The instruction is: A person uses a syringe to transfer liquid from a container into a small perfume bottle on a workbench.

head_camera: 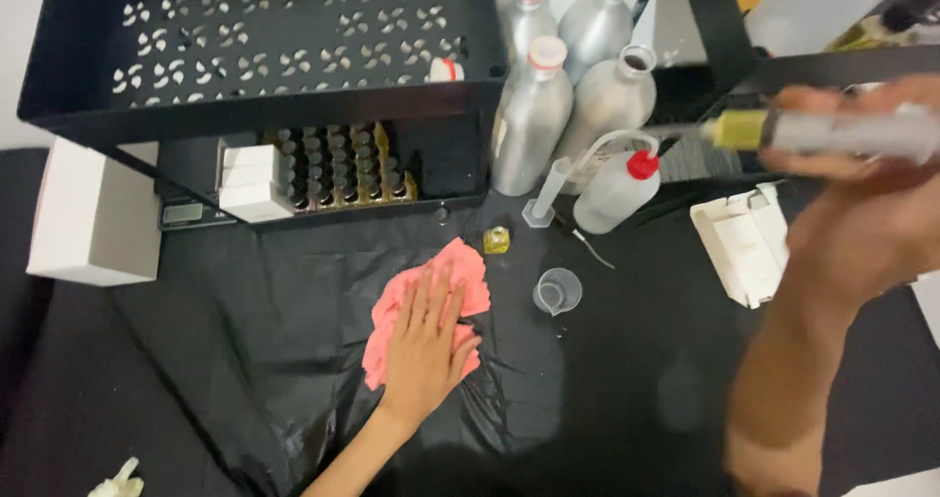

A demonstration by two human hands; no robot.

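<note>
Cloth: pink cloth (431, 296) lay crumpled near the middle of the black-covered table (245, 360), well in from every edge.
Left hand: left hand (426, 345) lay flat on the cloth, palm down, fingers (436, 296) straight and slightly spread, pinching nothing.
Right hand: right hand (862, 213) was raised above the table's right edge, wrapped around a syringe (832, 130) with yellowish liquid at its tip; motion blur was heavy, so the exact finger grip could not be told.
Wiping well: judged best to keep the palm flat with even pressure and sweep toward the wet patches, bunching the cloth less so more of it met the plastic sheet.
Syringe care: judged safer kept level and away from the cloth while wiping.
Nearby: small clear beaker (557, 291) stood just right of the cloth; tiny yellow bottle (496, 239) just behind it, apart.
Back edge: silver bottles (578, 95), wash bottle with red cap (617, 189), measuring cylinder (548, 193).
Cloth look: soft, wrinkled, salmon pink, edges uneven, part hidden under the hand.
</note>
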